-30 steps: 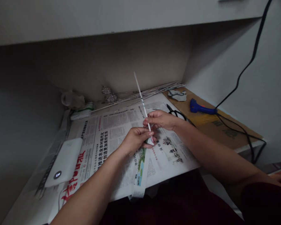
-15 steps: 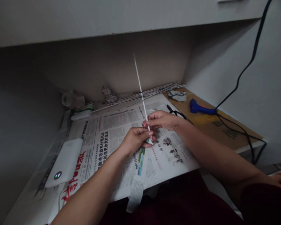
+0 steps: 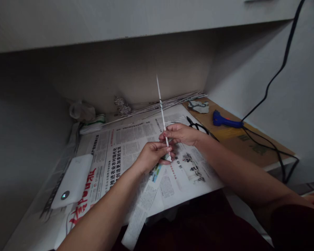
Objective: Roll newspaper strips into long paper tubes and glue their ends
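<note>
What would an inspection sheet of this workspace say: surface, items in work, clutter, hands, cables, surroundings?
Surface: newspaper spread out; cardboard at right.
Items in work: thin white stick, tilted, far end raised; printed paper strip running from by the left hand past the front edge.
Clutter: white device with lit display, blue tool, black scissors, bundle of thin sticks behind.
Hands: left hand pinches the stick's near end; right hand grips just above.
Cables: black cord rising at right.
Surroundings: pale panel overhangs.
</note>
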Demonstrator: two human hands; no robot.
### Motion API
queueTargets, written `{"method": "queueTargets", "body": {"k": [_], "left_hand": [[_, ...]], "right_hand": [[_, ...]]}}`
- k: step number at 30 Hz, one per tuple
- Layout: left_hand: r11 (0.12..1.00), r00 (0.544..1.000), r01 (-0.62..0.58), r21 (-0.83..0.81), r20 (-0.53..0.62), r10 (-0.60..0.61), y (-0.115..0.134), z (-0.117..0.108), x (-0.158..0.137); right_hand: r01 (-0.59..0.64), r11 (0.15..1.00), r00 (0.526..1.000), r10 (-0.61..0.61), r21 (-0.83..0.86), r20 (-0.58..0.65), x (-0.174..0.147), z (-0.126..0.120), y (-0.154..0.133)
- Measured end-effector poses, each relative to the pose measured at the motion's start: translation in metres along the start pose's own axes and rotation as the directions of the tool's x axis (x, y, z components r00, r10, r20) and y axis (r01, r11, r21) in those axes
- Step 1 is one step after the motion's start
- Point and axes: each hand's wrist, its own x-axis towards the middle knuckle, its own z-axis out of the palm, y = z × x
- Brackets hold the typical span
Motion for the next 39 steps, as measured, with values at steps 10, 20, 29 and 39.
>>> {"method": "queueTargets", "body": {"k": [10,20,29,39], "left_hand": [[1.0,1.0,0.016,-0.004,-0.011,-0.016,0.0025,0.0007,-0.0009],[1.0,1.0,-0.015,-0.012,-0.026,0.015,-0.0028,-0.0034,0.0035],[1.0,0.999,-0.016,-0.022,-0.038,0.015,-0.0003,-0.0019,0.002],[0.999,0.999,-0.013,-0.039,-0.04,0.012,0.003,-0.0015,0.0002]], "right_hand": [[0.013,1.0,0.999,-0.014,-0.02,-0.044,-0.0001,0.0006,-0.0005],[0.03,0.999,0.997,-0.031,-0.019,-0.064,0.0,0.0015,-0.0027],[0.047,0.998,0.998,-0.048,-0.042,-0.032,0.0017,0.0017,0.0003],[0.061,0.998,0.997,-0.062,-0.026,-0.045,0.0011,0.0032,-0.0017]]}}
